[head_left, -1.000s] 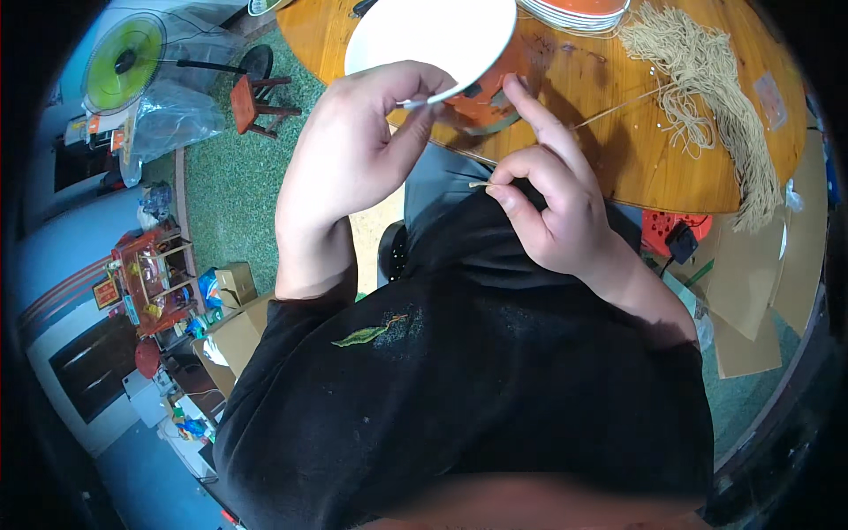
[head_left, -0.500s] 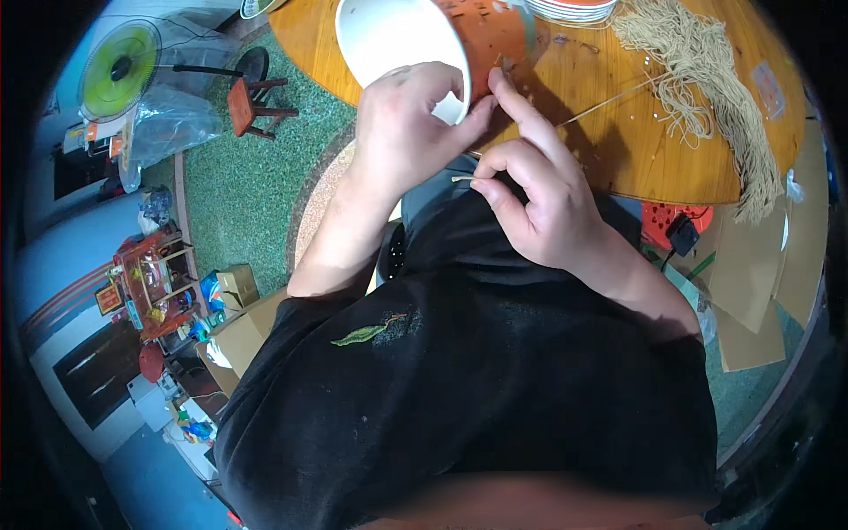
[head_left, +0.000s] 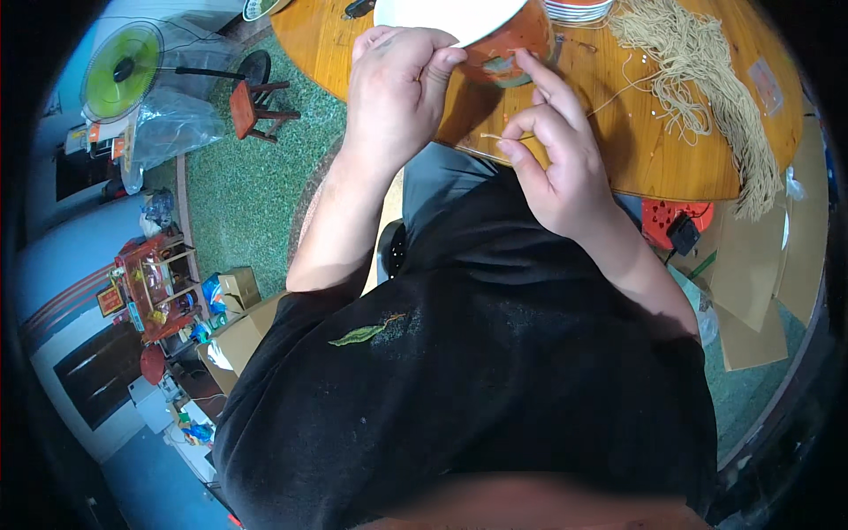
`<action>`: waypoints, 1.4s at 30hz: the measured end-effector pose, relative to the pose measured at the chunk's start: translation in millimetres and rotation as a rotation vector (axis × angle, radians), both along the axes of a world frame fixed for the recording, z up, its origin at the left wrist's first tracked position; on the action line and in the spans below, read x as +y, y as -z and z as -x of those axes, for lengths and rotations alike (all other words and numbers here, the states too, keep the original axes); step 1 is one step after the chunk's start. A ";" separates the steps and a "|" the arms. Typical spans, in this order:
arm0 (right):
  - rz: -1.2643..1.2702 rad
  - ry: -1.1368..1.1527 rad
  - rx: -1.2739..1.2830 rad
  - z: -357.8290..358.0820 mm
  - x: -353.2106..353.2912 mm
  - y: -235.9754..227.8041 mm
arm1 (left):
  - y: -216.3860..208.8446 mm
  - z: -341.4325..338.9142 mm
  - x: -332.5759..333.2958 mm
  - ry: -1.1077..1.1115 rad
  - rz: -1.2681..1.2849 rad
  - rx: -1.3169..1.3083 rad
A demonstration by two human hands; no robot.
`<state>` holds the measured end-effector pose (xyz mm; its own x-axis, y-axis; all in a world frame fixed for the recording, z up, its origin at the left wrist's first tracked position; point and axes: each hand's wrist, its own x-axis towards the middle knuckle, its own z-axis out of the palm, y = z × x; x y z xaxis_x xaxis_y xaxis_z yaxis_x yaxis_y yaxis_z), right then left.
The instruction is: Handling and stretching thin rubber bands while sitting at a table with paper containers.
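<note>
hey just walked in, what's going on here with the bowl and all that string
Someone at a wooden table grips an orange-and-white bowl by its rim with the left hand. The right hand pinches a piece of string, one fingertip up at the bowl's side. A heap of tan string lies to the right, near stacked dishes.

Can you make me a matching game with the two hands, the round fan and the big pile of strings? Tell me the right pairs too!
Column one:
1. Left hand
2. Pile of tan strings
3. Right hand
4. Round fan

Column two:
A. Green, at the picture's upper left
B. Pinching the end of a thin string
C. Holding the rim of the orange and white container
D. Lying on the wooden table

Right pairs: 1-C, 2-D, 3-B, 4-A
</note>
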<state>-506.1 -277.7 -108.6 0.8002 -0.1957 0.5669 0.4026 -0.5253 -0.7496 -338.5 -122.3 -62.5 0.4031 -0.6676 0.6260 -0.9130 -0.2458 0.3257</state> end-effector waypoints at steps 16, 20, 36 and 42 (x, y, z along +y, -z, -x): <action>0.004 0.044 0.003 -6.1 4.4 6.1 | -12.6 -12.4 -4.2 0.142 -0.158 0.080; 0.002 0.051 0.007 -6.7 3.6 7.4 | -0.7 -29.3 -11.0 0.177 -0.135 0.042; 0.036 0.059 0.014 -6.7 3.9 8.3 | -22.8 -27.6 -10.9 0.248 -0.197 0.036; 0.021 0.061 0.036 -6.0 2.8 9.5 | -14.1 -35.3 -9.1 0.272 -0.200 0.013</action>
